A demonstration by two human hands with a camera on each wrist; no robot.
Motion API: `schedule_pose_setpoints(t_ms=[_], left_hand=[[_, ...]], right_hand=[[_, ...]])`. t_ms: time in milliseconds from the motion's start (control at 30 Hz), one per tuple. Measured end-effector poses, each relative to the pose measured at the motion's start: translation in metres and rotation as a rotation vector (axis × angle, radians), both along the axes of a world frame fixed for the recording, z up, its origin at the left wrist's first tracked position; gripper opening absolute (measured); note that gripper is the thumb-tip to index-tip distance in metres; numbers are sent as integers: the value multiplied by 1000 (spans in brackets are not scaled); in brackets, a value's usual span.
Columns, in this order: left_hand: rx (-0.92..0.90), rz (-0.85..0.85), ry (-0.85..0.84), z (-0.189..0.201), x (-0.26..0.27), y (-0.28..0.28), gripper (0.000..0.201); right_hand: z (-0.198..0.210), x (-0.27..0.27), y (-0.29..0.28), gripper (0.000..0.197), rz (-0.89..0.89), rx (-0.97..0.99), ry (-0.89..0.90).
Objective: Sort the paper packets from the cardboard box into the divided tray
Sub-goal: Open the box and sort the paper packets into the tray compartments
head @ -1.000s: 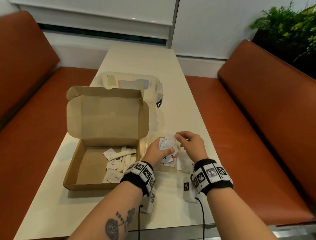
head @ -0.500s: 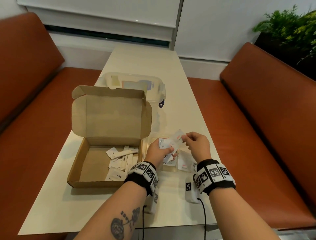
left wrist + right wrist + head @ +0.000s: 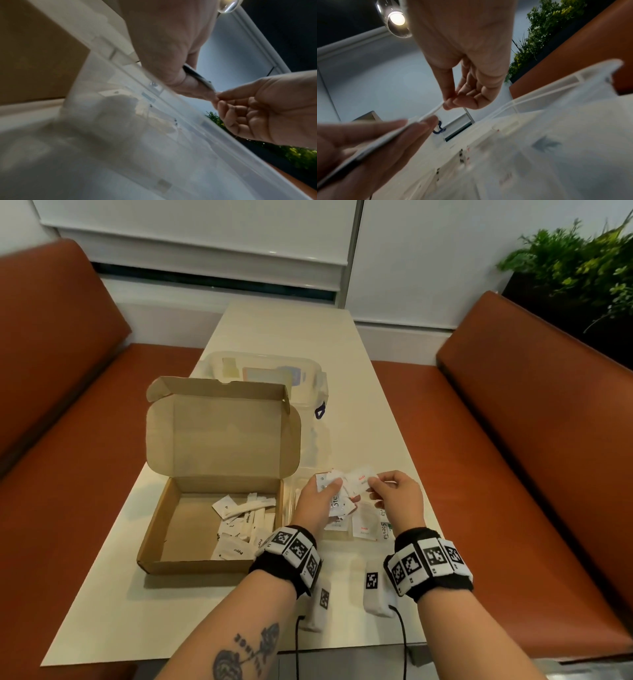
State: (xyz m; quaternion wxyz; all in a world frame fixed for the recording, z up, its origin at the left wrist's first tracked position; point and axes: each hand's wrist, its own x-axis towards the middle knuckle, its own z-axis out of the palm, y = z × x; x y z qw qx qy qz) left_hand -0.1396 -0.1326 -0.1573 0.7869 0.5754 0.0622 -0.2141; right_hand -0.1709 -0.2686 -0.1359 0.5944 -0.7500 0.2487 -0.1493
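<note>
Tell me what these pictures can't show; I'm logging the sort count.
- Tray dividers: head view, hidden by both hands; wrist views blurred.
- Number of packets in left hand: fanned, overlapping.
- Print on the packet the right hand pinches: too small.
- Box packets: piled, uncountable.

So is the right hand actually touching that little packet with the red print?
Touching. In the right wrist view the right hand pinches the edge of the packet between thumb and fingertip, with no gap showing.
</note>
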Motion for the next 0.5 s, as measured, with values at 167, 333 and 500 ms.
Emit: schedule_pose_setpoints(t_ms=[167, 333, 500], left_hand=[[107, 21, -75, -3, -2, 2, 37], [165, 28, -118, -8, -2, 6, 35], [125, 58, -98, -9, -1, 9, 36]], right_hand=[[-4, -4, 7, 8, 45, 31, 52], [2, -4, 8, 11, 140, 26, 32], [4, -2, 4, 10, 107, -33, 18]])
